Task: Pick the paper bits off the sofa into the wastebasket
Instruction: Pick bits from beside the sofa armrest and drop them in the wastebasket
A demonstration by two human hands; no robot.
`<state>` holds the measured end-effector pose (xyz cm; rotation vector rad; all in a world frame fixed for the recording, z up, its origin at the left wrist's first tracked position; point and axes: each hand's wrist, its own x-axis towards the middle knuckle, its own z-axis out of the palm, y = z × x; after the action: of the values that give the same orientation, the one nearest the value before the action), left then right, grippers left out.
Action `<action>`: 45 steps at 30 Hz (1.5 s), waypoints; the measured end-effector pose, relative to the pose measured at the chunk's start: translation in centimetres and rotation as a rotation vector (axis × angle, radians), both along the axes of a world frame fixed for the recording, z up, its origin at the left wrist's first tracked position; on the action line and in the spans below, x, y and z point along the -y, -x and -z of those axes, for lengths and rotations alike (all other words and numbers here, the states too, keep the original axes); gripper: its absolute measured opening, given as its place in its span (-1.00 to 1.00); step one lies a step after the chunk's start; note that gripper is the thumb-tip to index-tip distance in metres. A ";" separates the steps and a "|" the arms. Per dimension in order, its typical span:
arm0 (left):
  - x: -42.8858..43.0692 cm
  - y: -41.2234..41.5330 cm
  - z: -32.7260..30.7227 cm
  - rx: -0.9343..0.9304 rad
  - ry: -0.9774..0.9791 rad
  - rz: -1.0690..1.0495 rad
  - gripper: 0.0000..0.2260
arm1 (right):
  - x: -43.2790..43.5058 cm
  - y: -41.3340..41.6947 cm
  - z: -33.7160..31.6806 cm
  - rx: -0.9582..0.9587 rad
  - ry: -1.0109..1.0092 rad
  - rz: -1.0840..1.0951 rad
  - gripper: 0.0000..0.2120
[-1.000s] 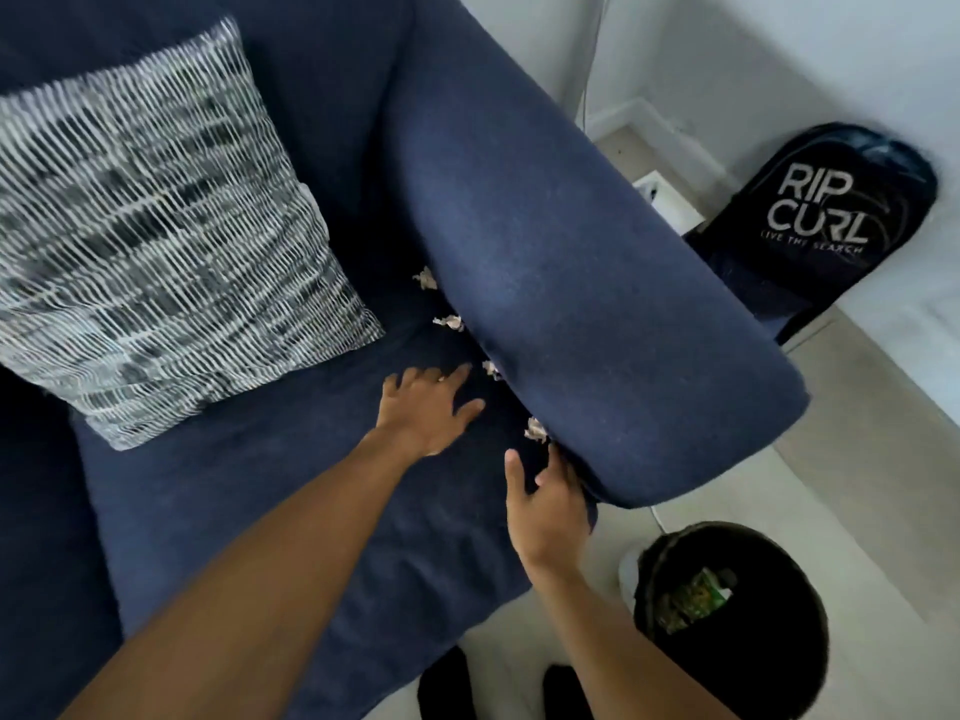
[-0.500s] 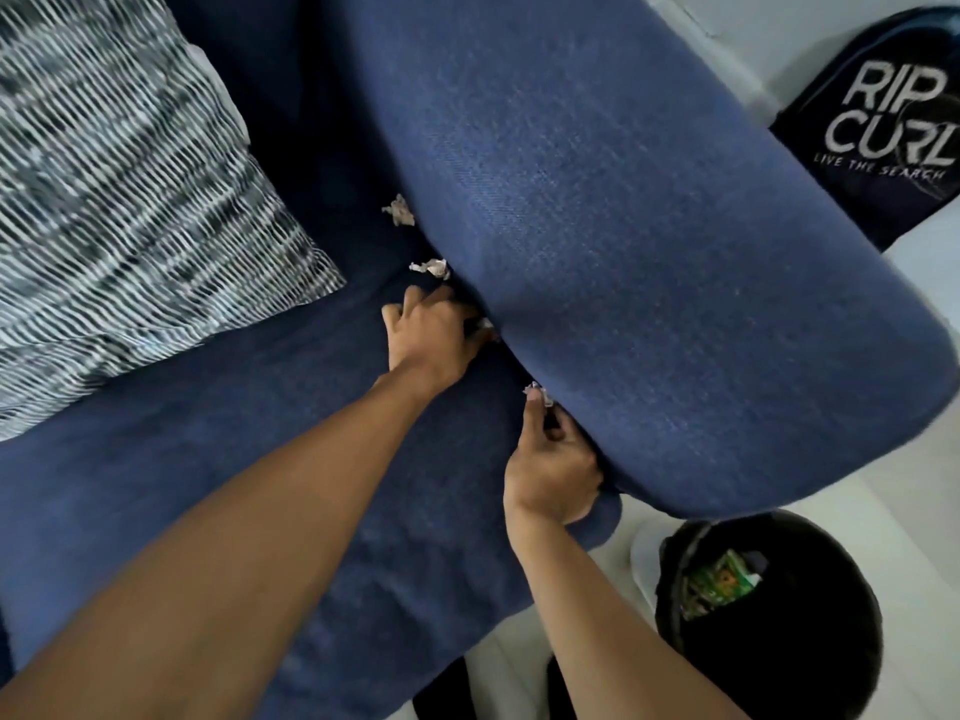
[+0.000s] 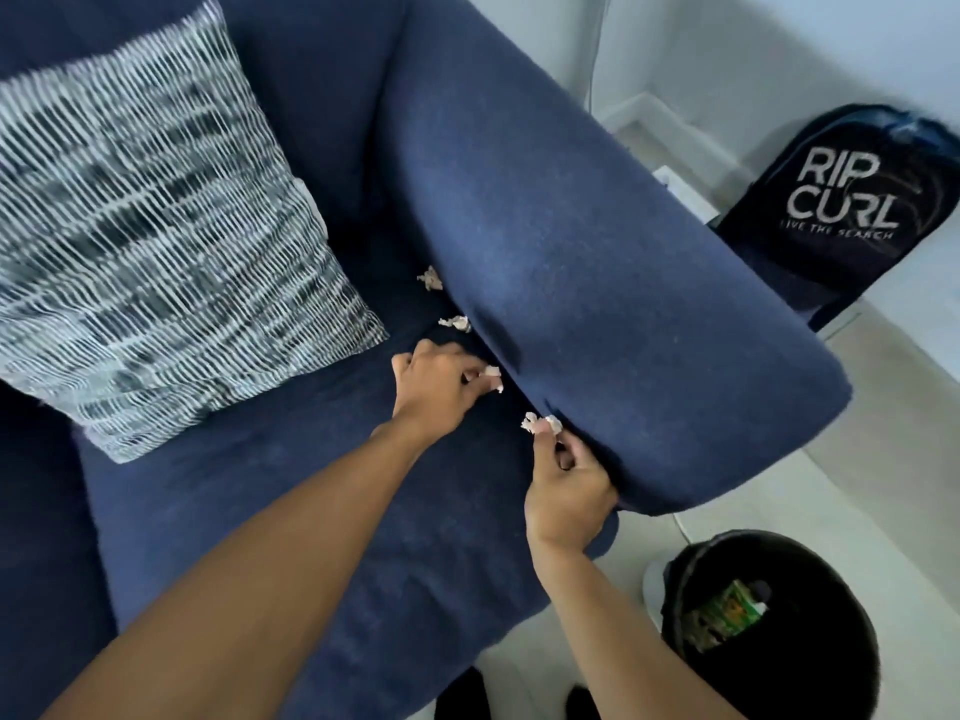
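On the blue sofa seat [image 3: 249, 511], white crumpled paper bits lie along the crease under the armrest [image 3: 597, 283]. One loose paper bit [image 3: 429, 278] sits farthest back, a second loose bit [image 3: 455, 322] just nearer. My left hand [image 3: 436, 392] pinches a paper bit [image 3: 492, 375] at its fingertips. My right hand [image 3: 563, 485] pinches another paper bit [image 3: 537, 423] close to the armrest's underside. The black wastebasket [image 3: 841, 667] stands on the floor at lower right, with a green wrapper inside.
A striped grey-and-white cushion [image 3: 150, 231] leans on the seat's left half. A black backpack [image 3: 852, 205] with white lettering rests against the wall beyond the armrest. A white cable [image 3: 683, 530] runs on the pale floor beside the basket.
Both hands closed onto paper bits at the crease and lifted them slightly. The view pulled back, bringing the cushion and backpack more fully into sight.
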<state>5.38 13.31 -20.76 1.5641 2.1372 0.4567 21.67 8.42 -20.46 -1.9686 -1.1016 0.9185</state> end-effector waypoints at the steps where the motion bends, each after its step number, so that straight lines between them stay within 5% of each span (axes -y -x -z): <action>1: 0.1 0.1 -1.1 -0.005 -0.012 0.003 -0.81 | 0.0 0.0 -1.0 -0.021 -0.002 -0.005 -0.82; 12: -1.8 -1.3 -17.6 -0.015 -0.198 0.017 -0.86 | -3.9 -5.4 -15.1 -0.077 -0.179 -0.110 -0.81; 23: -5.9 -11.6 -27.7 -0.064 -0.348 0.109 -0.85 | -9.4 -20.8 -25.3 0.259 -0.382 -0.273 -0.76; 32: -8.5 -24.5 -26.8 -0.020 -0.371 0.265 -0.78 | -10.5 -34.9 -27.5 0.510 -0.253 -0.323 -0.78; 36: -9.0 -29.6 -24.4 0.085 -0.310 0.341 -0.59 | -9.6 -40.5 -26.3 0.576 -0.219 -0.321 -0.76; 45: -6.3 -38.2 -17.3 -0.001 -0.263 0.452 -0.75 | -5.2 -48.6 -19.2 0.622 -0.067 -0.336 -0.70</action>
<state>43.63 19.62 -3.49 2.1195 1.6963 0.5944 70.31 13.62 -1.26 -2.1056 -1.8261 0.4109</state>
